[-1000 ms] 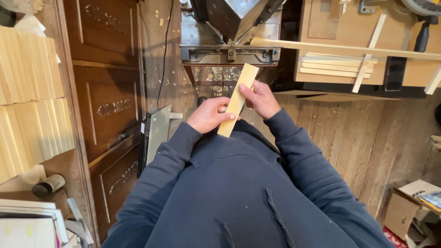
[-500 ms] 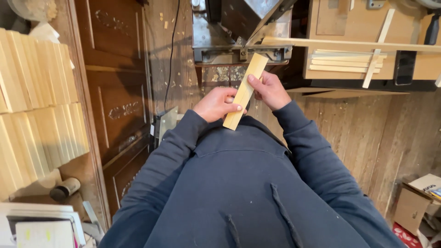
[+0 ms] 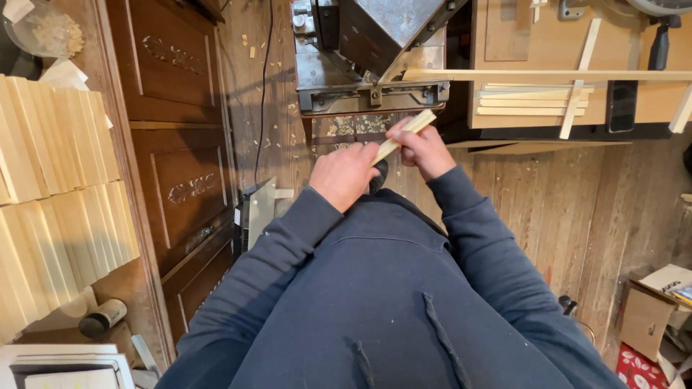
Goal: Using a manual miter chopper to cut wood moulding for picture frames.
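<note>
Both of my hands hold one short pale wooden slat (image 3: pixel 408 132) in front of my chest, turned so that its thin edge faces the camera. My left hand (image 3: pixel 346 175) grips the lower end. Around the upper part my right hand (image 3: pixel 420 149) is closed, and the slat's tip sticks out past it toward a grey metal machine (image 3: pixel 367 54) on the floor ahead.
Stacks of pale wooden slats (image 3: pixel 54 187) lie at the left on a dark carved cabinet (image 3: pixel 176 166). A workbench (image 3: pixel 577 94) with long thin strips stands at the upper right. Wood chips litter the plank floor (image 3: pixel 598 216). A cardboard box (image 3: pixel 652 310) sits at the lower right.
The slat has been rotated from showing its broad face to showing its thin edge, and it now lies at a flatter angle. My hands stayed in front of my chest.
</note>
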